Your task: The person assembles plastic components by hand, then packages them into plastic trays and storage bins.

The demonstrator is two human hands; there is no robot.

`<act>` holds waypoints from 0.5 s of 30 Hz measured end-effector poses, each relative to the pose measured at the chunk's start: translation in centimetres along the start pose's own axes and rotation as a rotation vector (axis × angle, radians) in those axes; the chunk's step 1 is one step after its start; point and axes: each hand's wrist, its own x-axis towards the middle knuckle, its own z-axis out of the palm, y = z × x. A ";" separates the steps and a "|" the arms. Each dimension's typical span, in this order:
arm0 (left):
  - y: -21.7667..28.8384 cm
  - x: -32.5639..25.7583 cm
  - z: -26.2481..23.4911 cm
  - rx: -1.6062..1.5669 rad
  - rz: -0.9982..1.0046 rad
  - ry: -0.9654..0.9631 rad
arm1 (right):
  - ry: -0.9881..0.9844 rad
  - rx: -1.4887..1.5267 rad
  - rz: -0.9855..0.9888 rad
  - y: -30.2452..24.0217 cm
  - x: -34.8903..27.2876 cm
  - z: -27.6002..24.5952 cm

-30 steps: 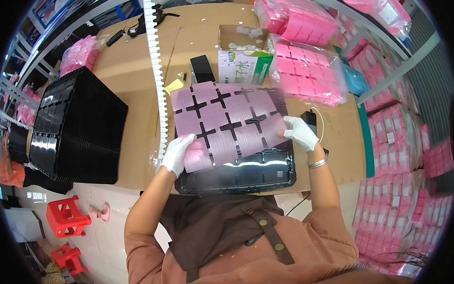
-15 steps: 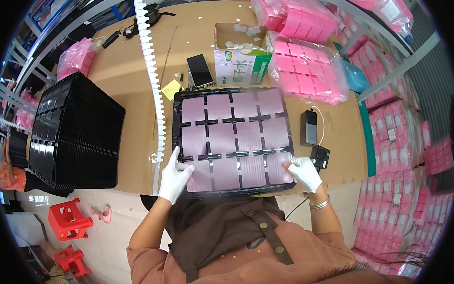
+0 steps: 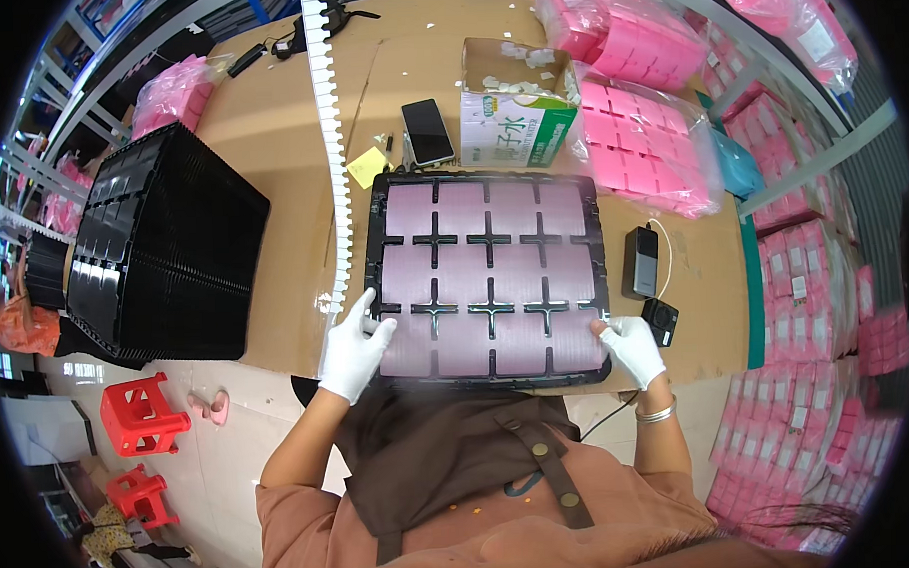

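A black plastic tray (image 3: 599,269) lies in front of me at the table's near edge. Pale pink, fine-lined panels (image 3: 461,269) fill it in rows, with black cross-shaped dividers (image 3: 491,307) showing between them. My left hand (image 3: 357,352), in a white glove, grips the tray's left rim near the front corner, thumb toward the panels. At the opposite rim, my right hand (image 3: 629,350) has its thumb on the edge and its gloved fingers curled around the outside. The fingers under the rim are partly hidden.
Left stands a tall stack of black trays (image 3: 173,254). Beyond my tray are a phone (image 3: 427,133), yellow notes (image 3: 367,167), an open carton (image 3: 519,126) and bagged pink sheets (image 3: 645,142). A power bank (image 3: 641,262) and a small black device (image 3: 660,322) sit to the right.
The pink panels, earlier askew and blurred over the tray's front and right rim, now lie flat inside it. More of the rim and dividers shows. The whole view has shifted slightly.
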 end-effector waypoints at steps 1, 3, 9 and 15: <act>-0.2 0.1 -0.4 0.112 0.056 0.012 | 0.001 0.004 -0.001 -0.4 -0.2 -0.4; -0.8 1.1 -1.4 0.175 0.026 0.131 | 0.243 -0.425 -0.081 -2.3 -0.8 -2.2; 4.7 6.8 2.1 0.452 0.626 0.014 | 0.346 -0.346 -0.590 -8.7 5.8 -0.7; 5.2 13.0 6.6 0.842 0.705 -0.128 | 0.214 -0.675 -0.439 -9.8 13.3 4.0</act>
